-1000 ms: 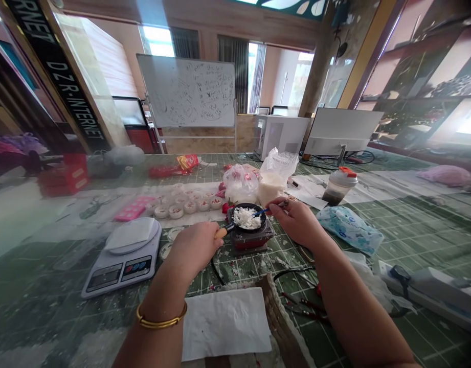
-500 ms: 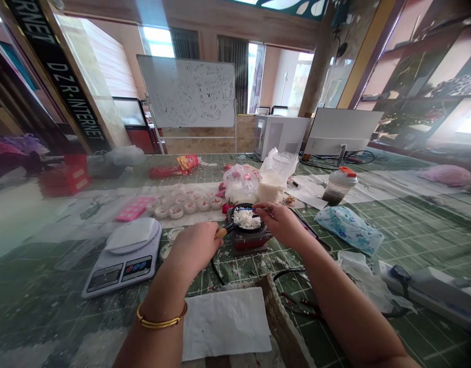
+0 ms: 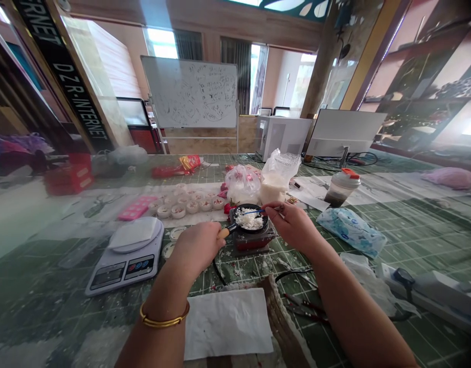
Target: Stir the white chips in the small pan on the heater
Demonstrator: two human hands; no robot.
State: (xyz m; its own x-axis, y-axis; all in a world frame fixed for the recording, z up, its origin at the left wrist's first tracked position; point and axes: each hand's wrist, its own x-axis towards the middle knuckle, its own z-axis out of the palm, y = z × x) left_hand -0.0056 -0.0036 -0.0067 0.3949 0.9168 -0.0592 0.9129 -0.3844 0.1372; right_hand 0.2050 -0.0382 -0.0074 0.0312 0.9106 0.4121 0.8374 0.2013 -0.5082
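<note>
My left hand (image 3: 200, 246) is closed around the wooden handle of a small black frying pan (image 3: 241, 230). The pan rests on a small dark-red hot plate (image 3: 252, 242). White flakes or chunks (image 3: 249, 220) fill the pan's middle; I cannot tell what they are made of. Between the pinched fingers of my right hand (image 3: 287, 221) is a thin blue stick (image 3: 254, 211), its far end among the white pieces. Just behind the pan stand a clear bag with pink bits (image 3: 243, 185) and an open bag of white material (image 3: 273, 190).
To the left are a kitchen scale (image 3: 130, 255), a pink mold (image 3: 136, 208) and several small filled cups (image 3: 193, 206). On the right lie a tissue pack (image 3: 352, 231), a shaker bottle (image 3: 342, 188), a power strip (image 3: 430, 291) and pliers (image 3: 304, 306). White paper (image 3: 228, 323) lies in front.
My right hand has drawn slightly to the right with the blue stick, and more of the stick shows over the pan. The view has shifted a little; my left hand keeps its hold.
</note>
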